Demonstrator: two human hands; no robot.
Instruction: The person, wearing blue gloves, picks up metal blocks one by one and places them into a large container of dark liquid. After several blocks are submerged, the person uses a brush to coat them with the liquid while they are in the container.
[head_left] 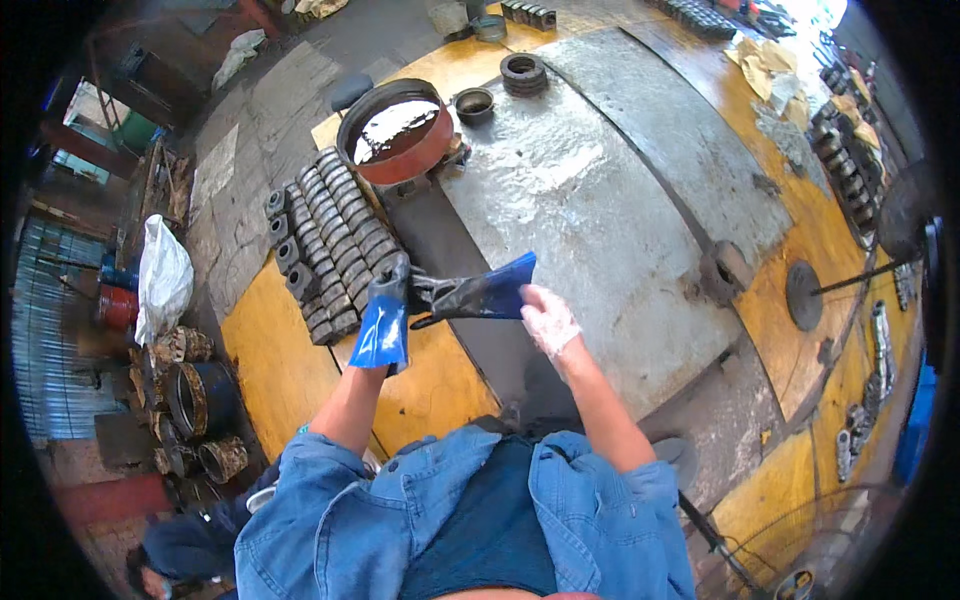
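Observation:
My left hand [388, 290] wears a blue rubber glove, blackened over the fingers. It is closed on a second rubber glove [478, 293], whose dark fingers lie toward it. The blue cuff of that glove points right, held level above the floor. My right hand [551, 319] is in a thin white glove or coating, with its bent fingers at the edge of this cuff; their tips are partly hidden. Behind my left hand, rows of dark, greasy metal rings [335, 215] lie stacked on yellow boards.
Beyond the rings stands a round reddish basin [405, 160], beside a small metal bowl [474, 105] and stacked rings [523, 72]. Grey metal sheets [610, 200] cover the floor. A fan [905, 215] is at the right. Another person's leg [190, 548] shows at lower left, below grimy drums [200, 398].

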